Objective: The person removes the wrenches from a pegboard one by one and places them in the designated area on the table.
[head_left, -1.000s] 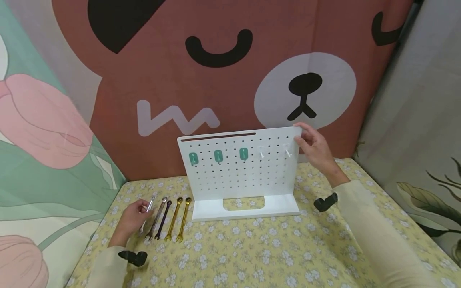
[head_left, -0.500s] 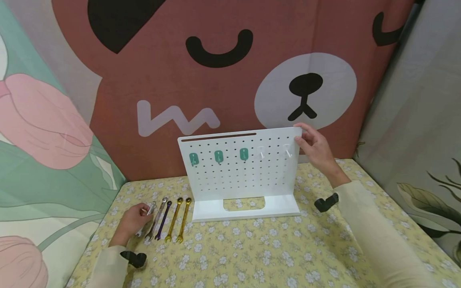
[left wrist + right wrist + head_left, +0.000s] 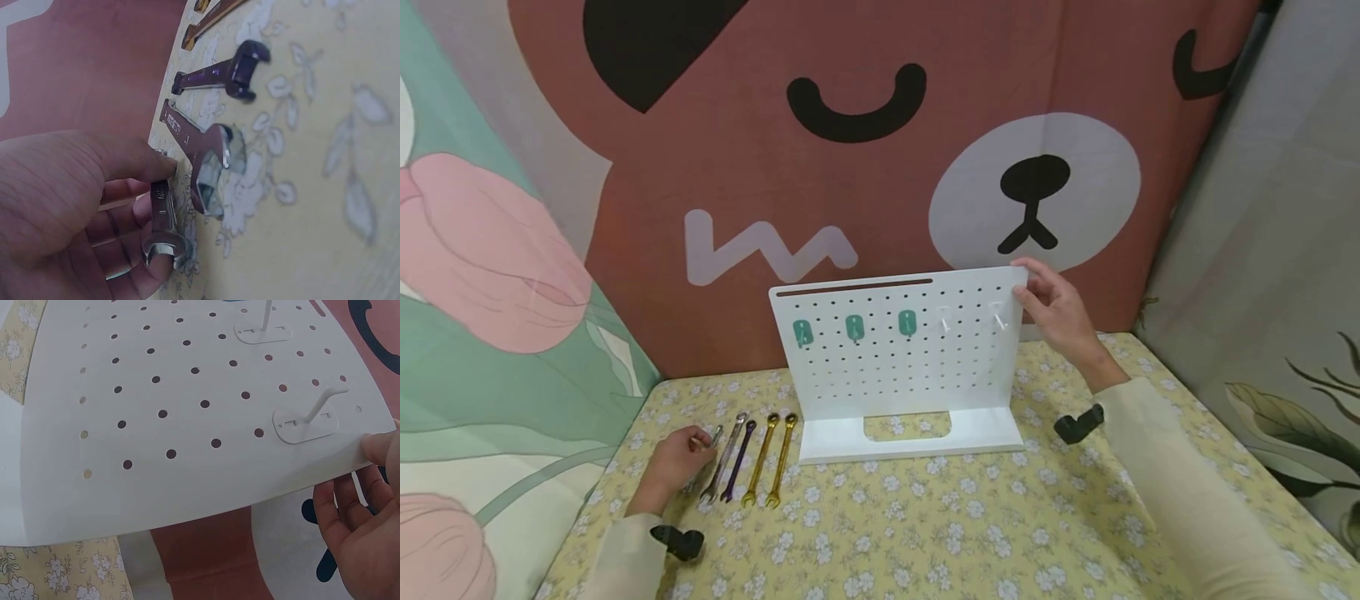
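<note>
At the table's left, my left hand [image 3: 676, 460] pinches a silver wrench [image 3: 163, 215] between thumb and fingers. In the left wrist view its open end points down and lies close to the cloth; the hand hides part of its shaft. Just right of it lie another silver wrench [image 3: 726, 457], a purple wrench [image 3: 740, 460] and two gold wrenches [image 3: 762, 460], side by side. My right hand [image 3: 1060, 321] grips the upper right corner of the white pegboard [image 3: 977, 421], thumb on the front and fingers behind.
Three green hooks [image 3: 855, 327] and two white hooks [image 3: 306, 423] sit in a row on the upright pegboard, with nothing hanging from them. A flowered yellow cloth [image 3: 925, 533] covers the table. Behind stands a fabric backdrop [image 3: 737, 150] with a bear print.
My left hand has lowered slightly with the silver wrench, which now lies closer to the cloth and is more covered by the fingers. The right hand stays on the pegboard corner.
</note>
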